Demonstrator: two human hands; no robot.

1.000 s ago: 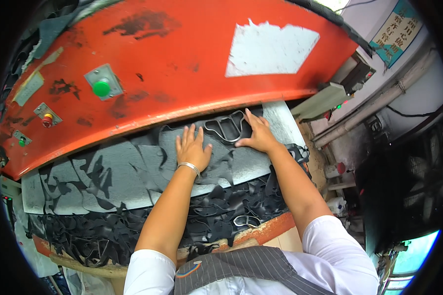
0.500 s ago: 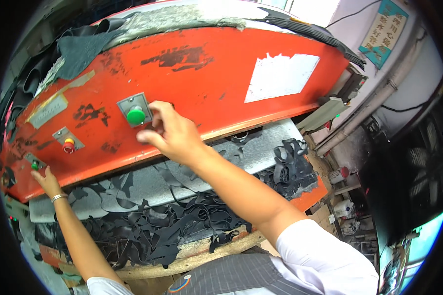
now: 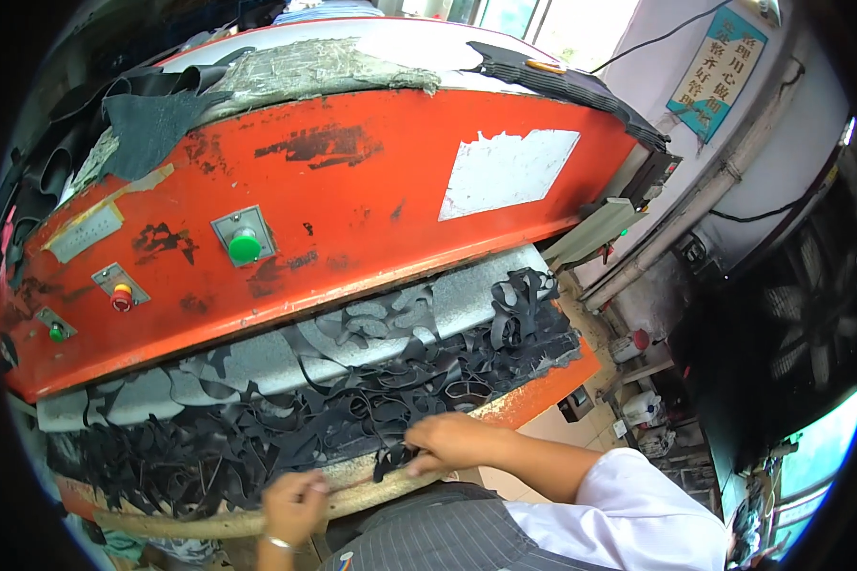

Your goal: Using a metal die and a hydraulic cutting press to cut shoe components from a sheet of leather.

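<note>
My right hand (image 3: 455,440) rests at the front edge of the press bed (image 3: 533,404), its fingers pinched on a black scrap strip (image 3: 390,463). That strip belongs to a tangle of black cut-out scraps (image 3: 286,428) lying over a grey sheet (image 3: 257,366). My left hand (image 3: 293,504) is lower and to the left, fingers curled against the worn tan front edge (image 3: 190,521). What the left fingers hold is hidden. Above both hands looms the orange press head (image 3: 352,200).
The press head carries a large green button (image 3: 245,247), a red button (image 3: 121,299) and a small green button (image 3: 57,332). Black material is piled on top of the press (image 3: 152,114). Pipes, bottles and a dark fan stand to the right (image 3: 790,314).
My right hand left the large green button and my left hand left the small green button on the left. Both came down to the bed's front edge, where the right took a scrap strip.
</note>
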